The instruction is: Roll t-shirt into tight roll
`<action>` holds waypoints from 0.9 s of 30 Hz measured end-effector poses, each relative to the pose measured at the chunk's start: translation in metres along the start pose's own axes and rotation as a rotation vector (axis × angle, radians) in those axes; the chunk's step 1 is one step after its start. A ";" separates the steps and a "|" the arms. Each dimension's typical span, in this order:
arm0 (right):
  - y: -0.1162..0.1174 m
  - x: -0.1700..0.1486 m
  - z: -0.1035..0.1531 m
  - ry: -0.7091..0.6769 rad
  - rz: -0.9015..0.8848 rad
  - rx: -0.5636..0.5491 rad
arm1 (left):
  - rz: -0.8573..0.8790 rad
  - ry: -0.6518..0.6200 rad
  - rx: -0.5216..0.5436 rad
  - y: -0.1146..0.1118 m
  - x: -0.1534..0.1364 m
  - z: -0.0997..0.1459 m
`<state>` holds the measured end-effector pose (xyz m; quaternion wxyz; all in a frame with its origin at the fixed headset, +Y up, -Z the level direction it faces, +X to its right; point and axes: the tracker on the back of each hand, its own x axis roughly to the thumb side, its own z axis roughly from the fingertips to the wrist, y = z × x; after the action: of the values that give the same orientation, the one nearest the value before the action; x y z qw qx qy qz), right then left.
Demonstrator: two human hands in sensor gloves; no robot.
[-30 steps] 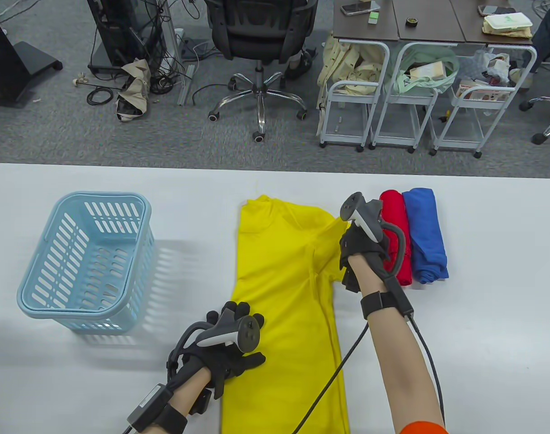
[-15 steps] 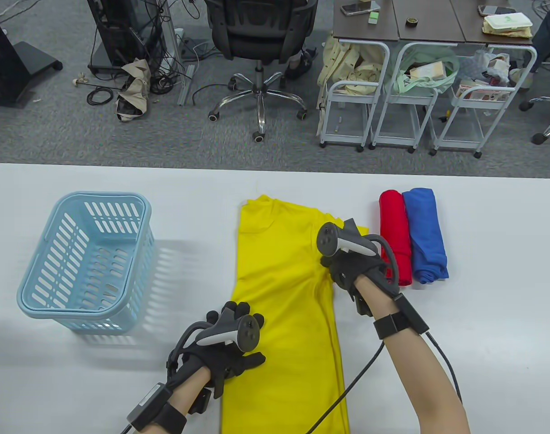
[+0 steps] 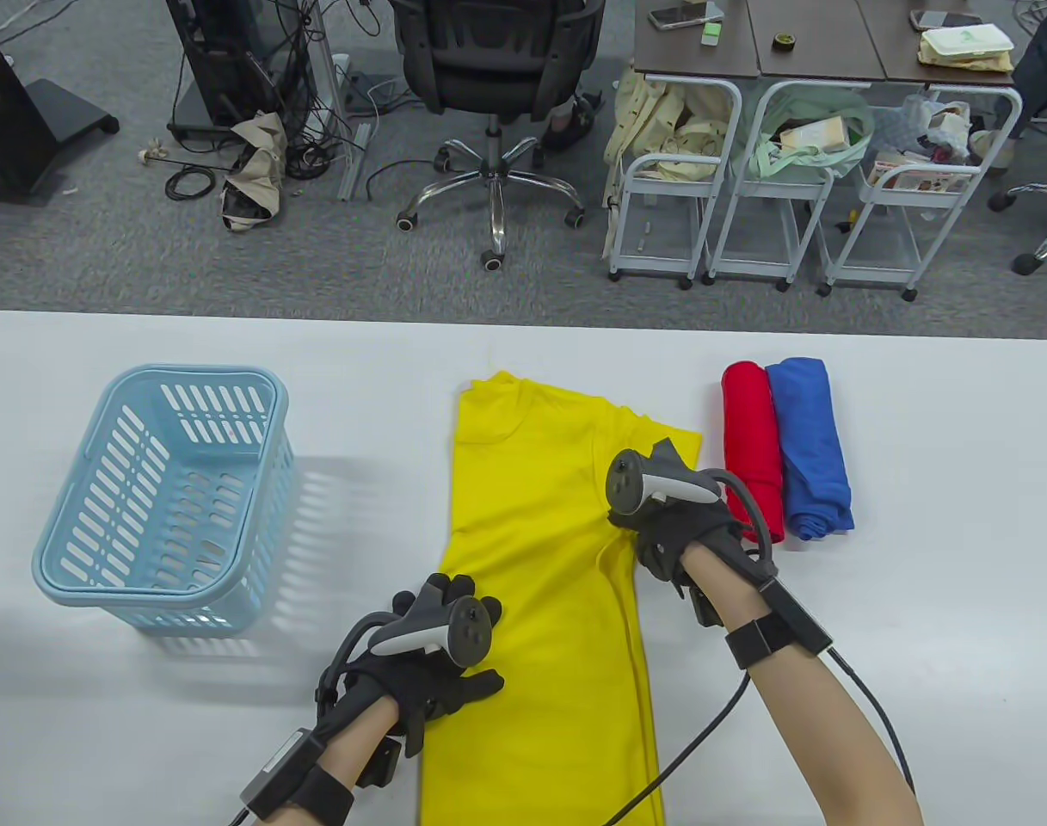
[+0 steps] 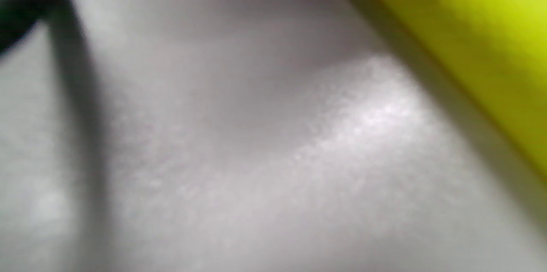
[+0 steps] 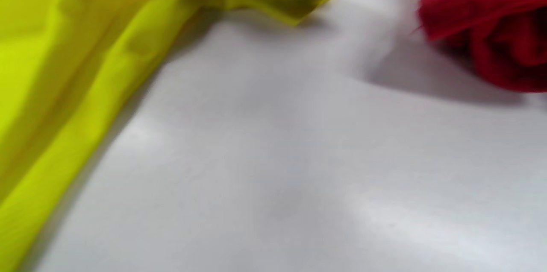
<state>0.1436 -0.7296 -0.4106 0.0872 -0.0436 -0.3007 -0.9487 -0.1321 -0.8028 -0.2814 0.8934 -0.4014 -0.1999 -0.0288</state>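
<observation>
On the white table (image 3: 919, 602), the long yellow cotton t-shirt (image 3: 532, 533) lies flat between the pale blue slotted plastic basket (image 3: 166, 495) and two fabric rolls, red (image 3: 753, 447) and blue (image 3: 811, 443). My left hand (image 3: 428, 667) rests on its near left edge, fingers spread flat. My right hand (image 3: 674, 516) sits on the folded right sleeve; I cannot tell its finger posture.

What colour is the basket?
Light blue; the basket shows best in the table view.

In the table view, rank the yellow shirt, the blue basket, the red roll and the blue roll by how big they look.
1. yellow shirt
2. blue basket
3. blue roll and red roll: too alike to rank, and the right hand covers part of the red one.
</observation>
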 end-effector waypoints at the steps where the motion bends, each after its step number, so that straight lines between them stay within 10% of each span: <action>1: -0.003 -0.005 0.001 0.035 0.016 0.013 | 0.001 -0.003 -0.003 0.000 0.000 0.000; 13: -0.006 0.024 -0.020 -0.206 -0.084 0.055 | 0.018 -0.013 -0.012 0.000 -0.001 0.000; 27: -0.005 -0.029 -0.009 0.106 -0.099 0.029 | 0.027 -0.020 -0.020 0.000 -0.002 0.000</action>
<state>0.1705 -0.7274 -0.4247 0.0569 0.0231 -0.3109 -0.9485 -0.1340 -0.8028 -0.2827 0.8876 -0.4132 -0.2033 -0.0145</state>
